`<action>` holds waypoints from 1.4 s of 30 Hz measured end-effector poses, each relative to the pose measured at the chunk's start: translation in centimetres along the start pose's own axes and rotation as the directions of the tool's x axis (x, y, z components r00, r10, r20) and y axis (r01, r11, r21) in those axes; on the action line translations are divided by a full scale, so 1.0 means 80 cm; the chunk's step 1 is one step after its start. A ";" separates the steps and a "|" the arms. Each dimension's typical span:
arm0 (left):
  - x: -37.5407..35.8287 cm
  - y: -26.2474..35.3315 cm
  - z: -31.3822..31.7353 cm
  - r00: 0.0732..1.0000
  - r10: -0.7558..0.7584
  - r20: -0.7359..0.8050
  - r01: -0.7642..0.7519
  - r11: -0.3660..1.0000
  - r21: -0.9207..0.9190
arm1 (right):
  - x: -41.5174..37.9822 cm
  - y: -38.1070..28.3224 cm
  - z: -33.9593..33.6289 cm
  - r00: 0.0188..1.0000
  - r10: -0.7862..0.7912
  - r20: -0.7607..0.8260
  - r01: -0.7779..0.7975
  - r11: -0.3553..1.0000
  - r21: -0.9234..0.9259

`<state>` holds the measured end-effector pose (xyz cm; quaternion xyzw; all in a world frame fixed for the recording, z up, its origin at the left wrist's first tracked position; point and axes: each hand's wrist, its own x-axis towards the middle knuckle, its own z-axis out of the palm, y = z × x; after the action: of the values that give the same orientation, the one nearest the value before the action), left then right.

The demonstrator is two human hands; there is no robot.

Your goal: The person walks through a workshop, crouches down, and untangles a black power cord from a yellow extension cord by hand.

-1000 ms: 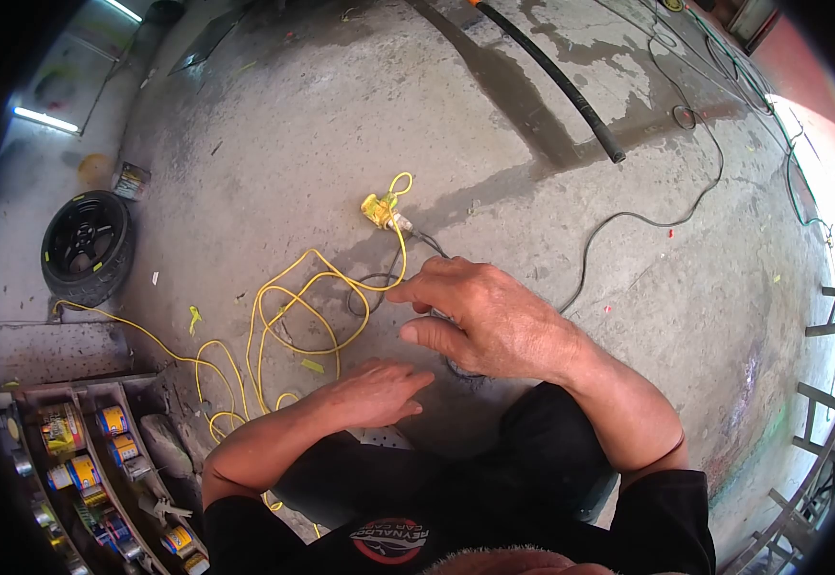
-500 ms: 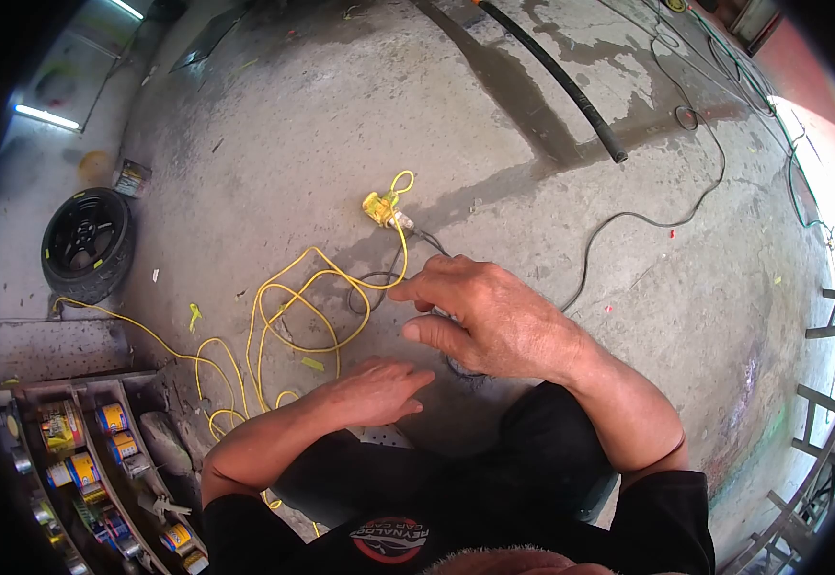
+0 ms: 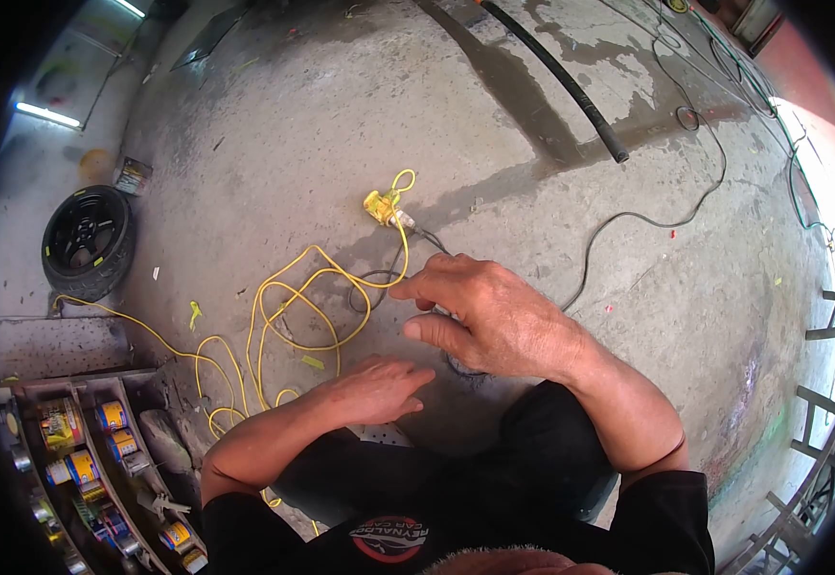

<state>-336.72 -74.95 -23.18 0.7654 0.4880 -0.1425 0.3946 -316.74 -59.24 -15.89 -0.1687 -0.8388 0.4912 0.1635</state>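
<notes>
My right hand (image 3: 489, 316) is raised over the concrete floor (image 3: 494, 230), its thumb and fingers apart with nothing visible between them. Under it, a round object at the floor is mostly hidden. Lower and to the left, my left hand (image 3: 379, 388) hangs near my knee, fingers loosely extended and apart, holding nothing that shows. Beyond the hands lies a yellow plug connector (image 3: 379, 207) joined to a dark cord. A yellow extension cord (image 3: 314, 251) loops over the floor beside my left hand.
A wheel with tire (image 3: 88, 243) leans at the left wall. A shelf of cans (image 3: 82, 468) stands at lower left. A black hose (image 3: 571, 88) lies ahead. A dark cable (image 3: 590, 244) curves at right, near metal racks (image 3: 824, 407).
</notes>
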 end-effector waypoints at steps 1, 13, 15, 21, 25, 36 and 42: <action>0.001 -0.001 0.001 1.000 0.001 0.009 -0.001 1.000 0.010 | 0.000 0.000 0.000 1.000 -0.002 0.000 0.002 1.000 -0.002; 0.000 -0.002 0.004 1.000 0.005 -0.011 -0.005 1.000 0.019 | -0.001 0.011 0.008 0.997 -0.047 -0.059 0.046 0.999 -0.015; 0.000 0.000 0.001 1.000 -0.010 0.011 0.010 1.000 0.016 | 0.000 0.003 0.002 1.000 0.000 -0.014 0.000 1.000 -0.006; 0.000 0.001 -0.002 1.000 -0.009 0.015 0.009 1.000 0.015 | 0.000 0.001 0.001 1.000 0.019 0.008 -0.019 1.000 -0.002; 0.000 0.003 -0.005 1.000 -0.013 0.004 0.013 1.000 -0.024 | -0.001 0.000 0.000 1.000 0.006 -0.010 -0.006 1.000 0.002; 0.002 0.000 -0.001 1.000 -0.001 0.013 0.001 1.000 0.018 | -0.003 0.010 0.008 0.992 -0.080 -0.096 0.083 0.996 0.027; 0.003 0.001 -0.002 0.999 -0.007 0.032 0.006 1.000 0.006 | -0.004 0.008 0.005 0.995 -0.068 -0.073 0.070 0.997 0.032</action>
<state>-336.53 -74.69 -23.18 0.7626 0.4836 -0.1576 0.3997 -316.55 -59.40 -16.65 -0.1545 -0.8290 0.4934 0.2135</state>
